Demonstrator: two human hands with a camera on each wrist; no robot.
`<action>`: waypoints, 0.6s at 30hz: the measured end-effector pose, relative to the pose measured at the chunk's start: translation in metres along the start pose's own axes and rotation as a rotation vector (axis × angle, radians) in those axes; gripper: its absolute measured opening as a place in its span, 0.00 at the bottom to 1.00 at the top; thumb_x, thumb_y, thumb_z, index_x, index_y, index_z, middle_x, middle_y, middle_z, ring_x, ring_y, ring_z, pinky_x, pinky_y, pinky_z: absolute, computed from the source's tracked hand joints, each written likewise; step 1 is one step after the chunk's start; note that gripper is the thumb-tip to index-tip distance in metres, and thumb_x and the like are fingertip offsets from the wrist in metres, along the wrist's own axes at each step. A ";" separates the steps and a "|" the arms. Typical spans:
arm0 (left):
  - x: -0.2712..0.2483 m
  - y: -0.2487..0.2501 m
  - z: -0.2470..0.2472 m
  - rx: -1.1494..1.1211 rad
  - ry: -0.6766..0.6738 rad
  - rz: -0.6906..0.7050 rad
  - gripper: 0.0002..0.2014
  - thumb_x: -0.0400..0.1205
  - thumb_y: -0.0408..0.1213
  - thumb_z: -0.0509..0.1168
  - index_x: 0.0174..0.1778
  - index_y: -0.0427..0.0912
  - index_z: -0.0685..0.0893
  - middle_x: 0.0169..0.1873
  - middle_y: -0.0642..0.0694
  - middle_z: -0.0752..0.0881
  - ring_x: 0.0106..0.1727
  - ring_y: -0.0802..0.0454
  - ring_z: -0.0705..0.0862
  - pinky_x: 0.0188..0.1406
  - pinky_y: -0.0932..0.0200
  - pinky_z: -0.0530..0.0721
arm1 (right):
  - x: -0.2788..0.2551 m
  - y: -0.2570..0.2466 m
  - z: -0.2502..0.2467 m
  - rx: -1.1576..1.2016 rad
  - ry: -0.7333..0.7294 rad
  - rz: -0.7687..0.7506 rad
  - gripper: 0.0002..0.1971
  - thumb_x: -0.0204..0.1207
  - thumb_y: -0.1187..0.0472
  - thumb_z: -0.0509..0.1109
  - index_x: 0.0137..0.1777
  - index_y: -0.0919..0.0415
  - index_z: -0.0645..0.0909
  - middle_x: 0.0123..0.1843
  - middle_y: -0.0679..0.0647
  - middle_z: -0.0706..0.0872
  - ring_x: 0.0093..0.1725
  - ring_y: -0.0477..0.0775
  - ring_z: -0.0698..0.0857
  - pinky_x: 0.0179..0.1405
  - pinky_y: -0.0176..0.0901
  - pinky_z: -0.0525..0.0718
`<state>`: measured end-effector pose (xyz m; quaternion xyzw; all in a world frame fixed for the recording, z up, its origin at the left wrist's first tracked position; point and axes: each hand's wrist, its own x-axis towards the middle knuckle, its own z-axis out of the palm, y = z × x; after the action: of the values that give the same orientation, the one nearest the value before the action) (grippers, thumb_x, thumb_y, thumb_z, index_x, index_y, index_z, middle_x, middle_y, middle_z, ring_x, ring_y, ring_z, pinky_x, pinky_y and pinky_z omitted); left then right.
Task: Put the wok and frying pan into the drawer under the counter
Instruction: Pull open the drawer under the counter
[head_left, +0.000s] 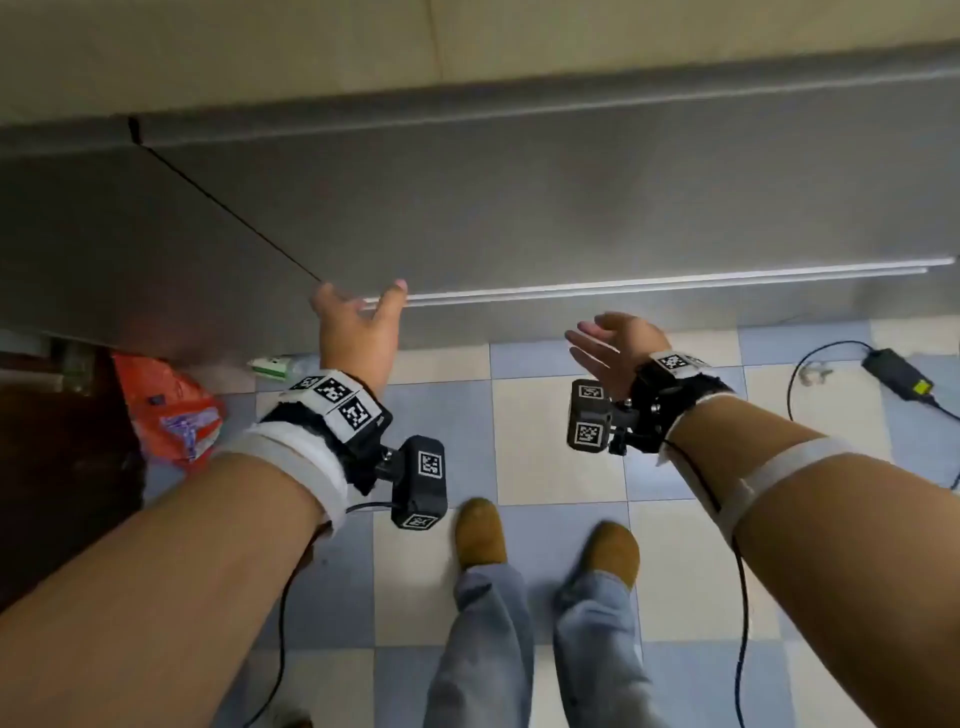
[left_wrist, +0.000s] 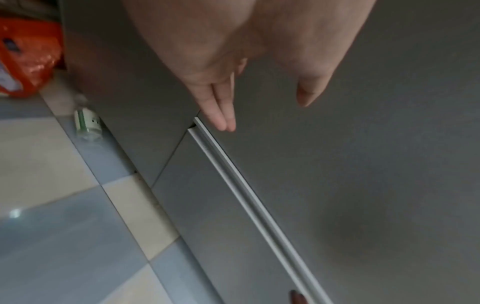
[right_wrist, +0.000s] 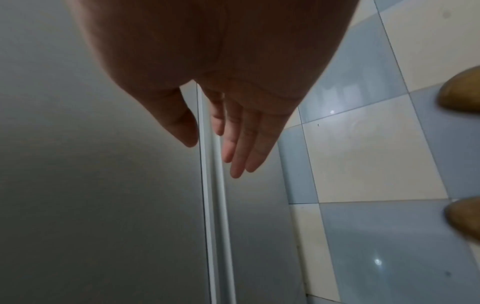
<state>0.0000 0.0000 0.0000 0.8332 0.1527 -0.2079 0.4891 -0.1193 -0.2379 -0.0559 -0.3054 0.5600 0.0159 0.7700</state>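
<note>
A broad grey matt cabinet front (head_left: 571, 197) under the pale surface (head_left: 260, 41) fills most of the head view, with a checked floor of blue and cream tiles (head_left: 561, 431) below it. Across the cabinet front runs a long silver handle rail (head_left: 675, 278), which marks the top edge of the low grey drawer (head_left: 649, 312); the drawer sits flush and closed. The person's left hand (head_left: 358, 322) reaches to the left end of that rail with fingers straight and spread, holding nothing; in the left wrist view the fingertips (left_wrist: 224, 123) hover just beside the rail's end, and contact cannot be confirmed. The right hand (head_left: 618, 345) hangs near the drawer front, palm turned inward, fingers relaxed and apart, also empty. Neither the wok nor the frying pan appears in any view, so where they stand cannot be told. Judging by this, the step in hand is opening the drawer, and the task is at its start; the next move would call for hooking fingers behind the rail and pulling the drawer straight out, with the brown shoes (head_left: 480, 530) stepped clear of its path. Smaller items lie about: an orange plastic bag (head_left: 171, 410) at the left, a black power adapter with cable (head_left: 898, 374) at the right, and a small white and green bottle (head_left: 270, 364) at the cabinet's foot.
</note>
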 end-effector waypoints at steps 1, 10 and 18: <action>0.006 0.000 0.001 -0.044 0.015 -0.027 0.47 0.70 0.61 0.71 0.81 0.47 0.58 0.69 0.41 0.81 0.64 0.46 0.86 0.67 0.44 0.84 | 0.008 -0.001 0.004 0.016 -0.006 0.019 0.19 0.83 0.64 0.62 0.71 0.70 0.78 0.63 0.60 0.89 0.53 0.57 0.93 0.41 0.46 0.92; 0.036 0.010 0.007 -0.195 0.105 0.013 0.47 0.63 0.66 0.72 0.75 0.42 0.74 0.70 0.48 0.84 0.70 0.54 0.84 0.74 0.49 0.80 | 0.035 -0.017 0.033 0.238 -0.042 0.033 0.09 0.83 0.65 0.59 0.46 0.69 0.78 0.55 0.62 0.88 0.71 0.62 0.85 0.75 0.53 0.81; 0.025 -0.001 0.014 -0.014 0.105 0.101 0.38 0.79 0.48 0.70 0.81 0.37 0.63 0.76 0.44 0.76 0.68 0.57 0.80 0.62 0.75 0.78 | 0.044 0.015 0.018 0.183 0.045 0.054 0.12 0.82 0.63 0.68 0.61 0.69 0.78 0.56 0.59 0.88 0.55 0.56 0.90 0.40 0.47 0.93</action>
<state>0.0187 -0.0107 -0.0193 0.8462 0.1376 -0.1379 0.4959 -0.0932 -0.2312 -0.0971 -0.2187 0.5844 -0.0214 0.7812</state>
